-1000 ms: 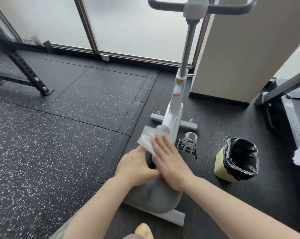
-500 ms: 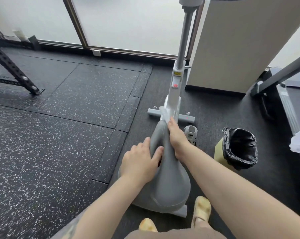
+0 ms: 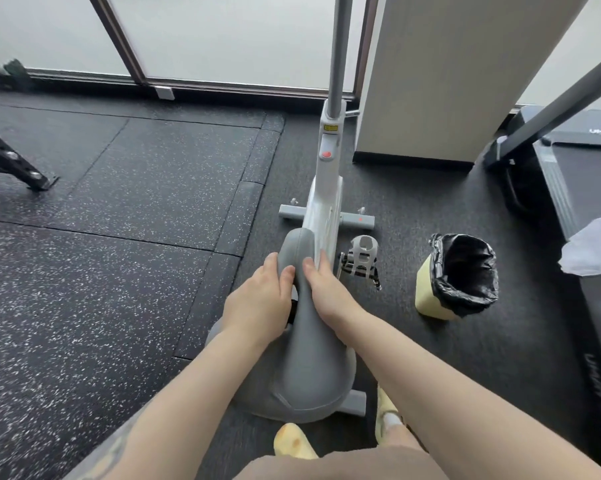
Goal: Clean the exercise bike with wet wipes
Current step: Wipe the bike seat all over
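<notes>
The exercise bike (image 3: 328, 188) stands in front of me, with a white frame and a grey saddle (image 3: 306, 351). My left hand (image 3: 257, 299) grips the left side of the saddle's narrow nose, thumb on top. My right hand (image 3: 326, 292) lies along the nose's right side, fingers pointing forward. A thin white strip of the wet wipe (image 3: 319, 252) shows at its fingertips, hard to tell apart from the white frame behind it. The rest of the wipe is hidden under the hand.
A yellow bin with a black liner (image 3: 461, 275) stands on the floor to the right, beyond the pedal (image 3: 361, 258). A treadmill (image 3: 586, 174) with something white (image 3: 593, 251) on it lines the right edge. A black rack leg (image 3: 15, 161) sits far left.
My right hand has slid the wipe from the saddle's top to the right side of its nose. My left hand has shifted forward onto the nose. The view has tilted down.
</notes>
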